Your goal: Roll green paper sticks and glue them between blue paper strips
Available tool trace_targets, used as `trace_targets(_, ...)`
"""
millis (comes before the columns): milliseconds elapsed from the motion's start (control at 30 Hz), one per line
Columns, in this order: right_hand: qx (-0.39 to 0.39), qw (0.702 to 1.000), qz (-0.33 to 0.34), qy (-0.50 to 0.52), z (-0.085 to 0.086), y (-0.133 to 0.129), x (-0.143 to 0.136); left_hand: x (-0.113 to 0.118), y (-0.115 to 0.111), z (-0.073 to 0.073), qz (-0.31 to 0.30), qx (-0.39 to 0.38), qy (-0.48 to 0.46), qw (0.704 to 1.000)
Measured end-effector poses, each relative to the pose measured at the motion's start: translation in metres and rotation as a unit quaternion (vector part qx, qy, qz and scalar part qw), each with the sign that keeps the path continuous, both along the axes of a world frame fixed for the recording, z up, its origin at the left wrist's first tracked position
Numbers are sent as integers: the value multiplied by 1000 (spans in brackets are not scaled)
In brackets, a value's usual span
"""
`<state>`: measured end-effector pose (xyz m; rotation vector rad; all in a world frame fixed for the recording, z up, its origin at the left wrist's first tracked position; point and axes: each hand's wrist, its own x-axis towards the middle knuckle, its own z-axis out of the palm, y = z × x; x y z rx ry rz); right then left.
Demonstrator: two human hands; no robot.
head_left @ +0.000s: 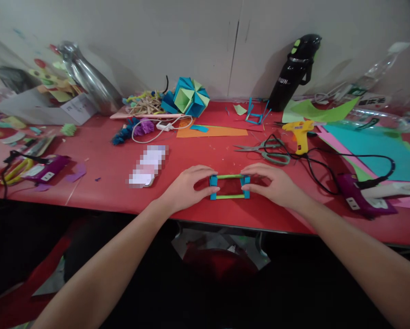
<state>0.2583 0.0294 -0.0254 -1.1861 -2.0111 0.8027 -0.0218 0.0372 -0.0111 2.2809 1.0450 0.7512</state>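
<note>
A small rectangular frame (230, 197) with green bars and blue ends, seemingly of rolled or folded paper, is at the front of the red table (105, 192). My left hand (187, 186) pinches its left blue end between thumb and fingers. On the opposite side, my right hand (275, 185) grips the right blue end the same way. Beyond my right hand lie scissors (276, 156) with grey-green handles. To the left of my left hand is a phone (148, 167), its screen blurred.
A yellow glue gun (299, 135) and its black cable lie at right, by a purple power strip (359, 196). A blue-green paper polyhedron (191, 98), black bottle (294, 75) and steel jug (88, 80) stand along the wall. Coloured paper sheets (365, 148) cover the right side.
</note>
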Motion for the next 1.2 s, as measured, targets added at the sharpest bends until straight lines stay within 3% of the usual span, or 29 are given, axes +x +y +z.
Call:
trace_targets(533, 113, 992, 9, -55, 0, -2, 0, -2, 1, -7, -1, 55, 103, 993)
trace_targets(900, 149, 981, 4, -121, -2, 0, 5, 0, -2, -4, -8, 70, 92, 993)
trace_targets(1200, 184, 970, 40, -152, 1, 2, 4, 0, -2, -1, -35, 87, 71, 993)
